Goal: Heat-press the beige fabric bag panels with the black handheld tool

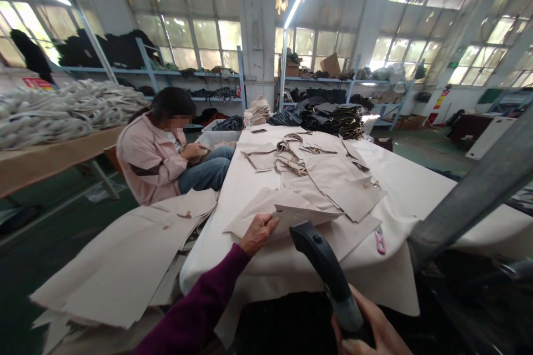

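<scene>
My left hand (259,233), in a purple sleeve, pinches the edge of a beige fabric piece (306,216) near the front of the white-covered table. The fabric's upper edge stands slightly raised. Held low at the front, my right hand (370,321) wraps round the handle of a black curved handheld tool (322,258) with a wide head and a button on top. Its head points at the fabric but looks a little apart from it. More beige fabric pieces (337,175), some with metal-looking fittings, lie beyond my hands.
A person in a pink jacket (147,161) sits at the left, hands on a small piece. Stacked beige panels (120,260) lie left of the table. A pink-handled small tool (380,241) rests at right, near a grey metal post (470,194). Black stacks (328,117) stand behind.
</scene>
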`<state>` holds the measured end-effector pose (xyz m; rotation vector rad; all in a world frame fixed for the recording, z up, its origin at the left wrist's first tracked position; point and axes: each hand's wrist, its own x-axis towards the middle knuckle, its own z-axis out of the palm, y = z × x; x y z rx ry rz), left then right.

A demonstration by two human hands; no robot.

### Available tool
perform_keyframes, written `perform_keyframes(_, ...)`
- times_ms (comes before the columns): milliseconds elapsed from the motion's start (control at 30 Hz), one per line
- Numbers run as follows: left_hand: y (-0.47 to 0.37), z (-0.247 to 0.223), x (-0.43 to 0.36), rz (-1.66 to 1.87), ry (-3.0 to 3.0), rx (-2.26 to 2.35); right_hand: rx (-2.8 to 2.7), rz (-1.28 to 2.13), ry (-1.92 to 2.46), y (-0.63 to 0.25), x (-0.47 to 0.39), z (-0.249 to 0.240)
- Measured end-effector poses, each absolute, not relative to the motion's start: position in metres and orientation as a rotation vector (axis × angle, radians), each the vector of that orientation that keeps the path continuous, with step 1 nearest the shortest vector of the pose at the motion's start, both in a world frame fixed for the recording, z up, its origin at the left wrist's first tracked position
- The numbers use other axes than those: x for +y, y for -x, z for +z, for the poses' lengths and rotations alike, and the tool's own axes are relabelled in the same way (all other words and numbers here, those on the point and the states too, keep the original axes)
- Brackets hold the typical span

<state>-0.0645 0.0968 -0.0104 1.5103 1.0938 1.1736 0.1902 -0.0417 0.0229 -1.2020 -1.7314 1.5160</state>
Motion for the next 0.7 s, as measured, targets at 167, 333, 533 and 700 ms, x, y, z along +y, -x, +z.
perform_keyframes(167,0.063,-0.013,0.093,1.075,-1.521,0.966,-1.578,1.546,1.149,-0.167,-0.015,0.015)
perform_keyframes(333,0.059,-0.025,0.086,1.059,-1.485,0.948,-1.533,1.528,1.077,-0.159,0.005,0.019)
perform_keyframes(533,0.057,-0.046,0.087,1.087,-1.467,1.002,-1.571,1.343,1.218,-0.187,0.008,0.033)
perform_keyframes(700,0.050,-0.052,0.089,1.094,-1.632,1.043,-1.698,1.342,1.358,-0.204,-0.020,0.029)
